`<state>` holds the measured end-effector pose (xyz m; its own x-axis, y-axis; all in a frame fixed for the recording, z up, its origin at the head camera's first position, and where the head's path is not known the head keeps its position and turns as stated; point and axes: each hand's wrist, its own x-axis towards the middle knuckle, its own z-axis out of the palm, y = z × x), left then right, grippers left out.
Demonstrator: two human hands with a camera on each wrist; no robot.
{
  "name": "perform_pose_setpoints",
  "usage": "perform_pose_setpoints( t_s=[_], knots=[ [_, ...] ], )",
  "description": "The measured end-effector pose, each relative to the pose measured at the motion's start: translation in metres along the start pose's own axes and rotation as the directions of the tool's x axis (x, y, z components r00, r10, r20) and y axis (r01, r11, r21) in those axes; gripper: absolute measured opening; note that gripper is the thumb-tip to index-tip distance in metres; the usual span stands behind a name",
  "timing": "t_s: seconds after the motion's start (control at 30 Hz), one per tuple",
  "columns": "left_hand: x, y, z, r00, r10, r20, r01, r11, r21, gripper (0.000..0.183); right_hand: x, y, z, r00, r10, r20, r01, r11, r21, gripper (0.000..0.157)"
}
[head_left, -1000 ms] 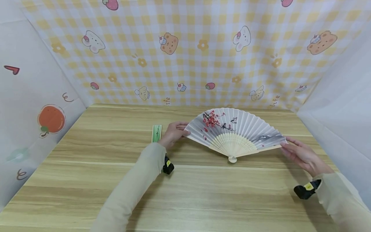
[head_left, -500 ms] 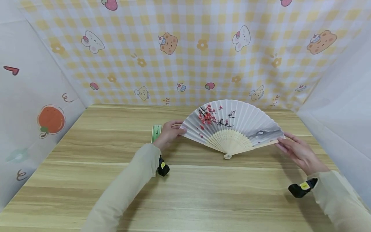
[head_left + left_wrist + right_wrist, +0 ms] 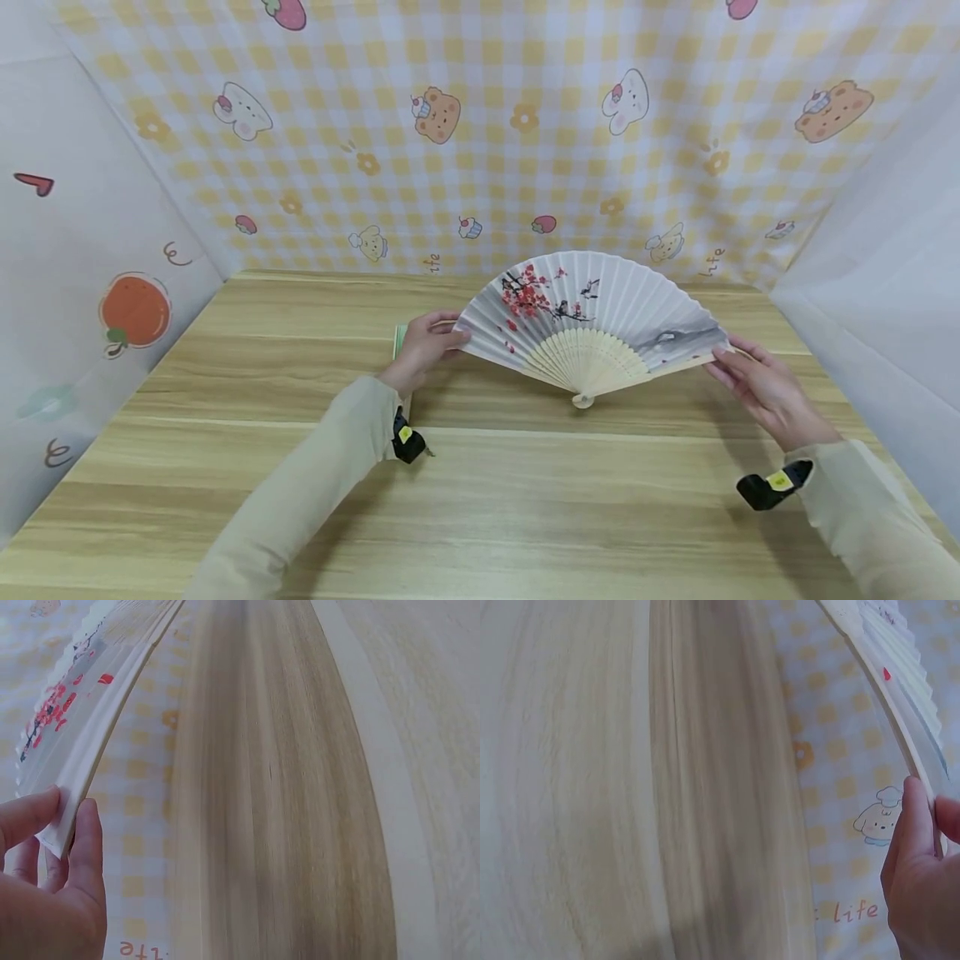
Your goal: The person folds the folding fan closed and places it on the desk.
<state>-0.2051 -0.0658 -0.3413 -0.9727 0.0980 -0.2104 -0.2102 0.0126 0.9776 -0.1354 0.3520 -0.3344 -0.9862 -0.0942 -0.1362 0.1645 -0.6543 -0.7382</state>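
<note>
A folding fan [image 3: 588,312] is spread wide between both hands, its white leaf printed with red blossoms, birds and a grey landscape. Its pale slatted ribs meet at a round pivot end pointing toward the person. The left hand [image 3: 423,346] pinches the fan's left outer corner between thumb and fingers. At the opposite corner, the right hand [image 3: 768,396] pinches the end guard with its thumb on the printed side. In the left wrist view the fan [image 3: 82,720] slants up and away from the fingertips; in the right wrist view its guard edge [image 3: 889,709] runs up from the grip.
A green-and-white flat strip [image 3: 400,337] lies on the wooden table [image 3: 525,517], mostly hidden behind the left hand and wrist. A yellow checked cloth [image 3: 487,167] with cartoon prints hangs along the back edge. White cloths [image 3: 67,250] close off both sides.
Both hands have moved left together, carrying the spread fan with them, and the fan's top edge has come up higher against the checked cloth. The left hand now covers more of the green strip.
</note>
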Motion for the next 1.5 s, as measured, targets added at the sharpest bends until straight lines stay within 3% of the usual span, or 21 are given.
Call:
perform_pose_setpoints(
  t_s=[0.43, 0.93, 1.13, 1.5],
  knots=[
    [-0.011, 0.002, -0.019, 0.999, 0.04, 0.019, -0.04, 0.999, -0.014, 0.041, 0.001, 0.003, 0.022, 0.995, -0.03, -0.097, 0.023, 0.998, -0.067, 0.018],
    [-0.028, 0.01, -0.043, 0.998, 0.047, 0.029, -0.045, 0.998, -0.043, 0.049, 0.008, 0.008, 0.039, 0.999, -0.042, -0.003, 0.042, 0.995, -0.088, 0.021],
    [-0.032, 0.012, -0.05, 0.997, 0.083, 0.005, -0.083, 0.996, -0.031, 0.049, 0.01, 0.011, 0.048, 0.997, -0.06, 0.039, 0.062, 0.997, -0.053, 0.023],
    [-0.035, 0.014, -0.058, 0.988, 0.147, -0.042, -0.152, 0.978, -0.143, 0.046, 0.012, 0.016, 0.067, 0.991, -0.133, 0.014, 0.134, 0.989, -0.066, 0.024]
  ],
)
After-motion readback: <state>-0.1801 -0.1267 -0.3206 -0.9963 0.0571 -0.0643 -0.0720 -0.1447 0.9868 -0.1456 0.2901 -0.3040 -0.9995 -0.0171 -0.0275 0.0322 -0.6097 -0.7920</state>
